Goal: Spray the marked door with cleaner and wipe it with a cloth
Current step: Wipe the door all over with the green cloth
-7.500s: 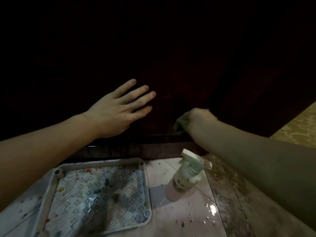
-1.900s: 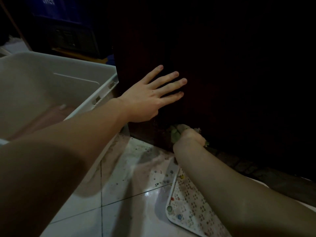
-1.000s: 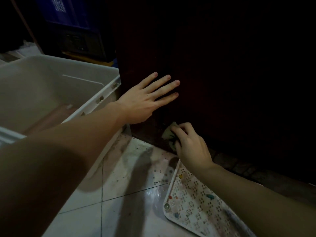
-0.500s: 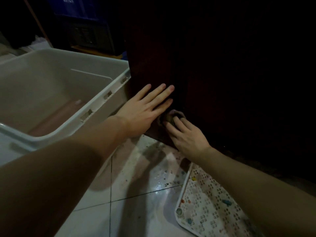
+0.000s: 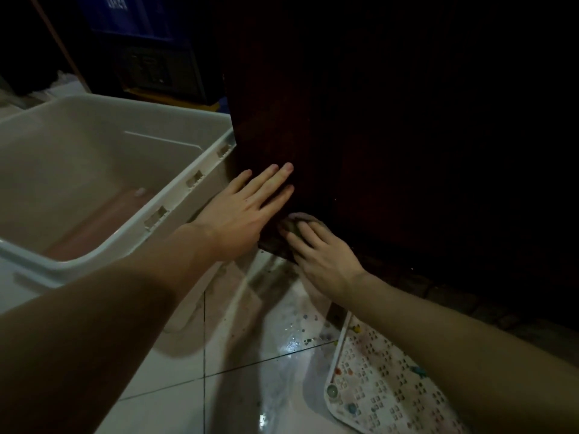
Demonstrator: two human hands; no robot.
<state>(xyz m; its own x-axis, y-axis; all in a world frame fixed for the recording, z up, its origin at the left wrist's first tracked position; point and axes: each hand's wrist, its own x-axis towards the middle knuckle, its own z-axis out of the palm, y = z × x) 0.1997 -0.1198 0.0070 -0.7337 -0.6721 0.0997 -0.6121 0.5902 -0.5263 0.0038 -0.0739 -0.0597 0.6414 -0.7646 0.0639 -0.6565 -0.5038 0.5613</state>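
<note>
Nearest the camera, two bare forearms crossed the frame, both cut off by its lower edges. Below the right forearm lay a white perforated plastic tray, flat, rounded at its corner, speckled with coloured spots and partly hidden by that arm. It rested on the glossy white tiled floor, which was wet and littered with small specks between the tray and the grip.

Farther out, the right hand pressed a small crumpled greenish cloth against the bottom corner of the dark reddish-brown wooden door. Its fingers lay almost straight over the cloth, covering most of it, so that only a wrinkled edge showed beyond the fingertips. Just left of that grip and slightly above it, the left hand rested flat on the door's lower left edge, fingers straight and close together, holding nothing.

Left of both hands stood a large white smooth-walled plastic bin, rectangular, with slotted rim; its near end was cut off and a pinkish patch showed on its bottom.

Beyond the hands, the door's upper surface was too dark to make out, as were the blue and black objects behind the bin.
</note>
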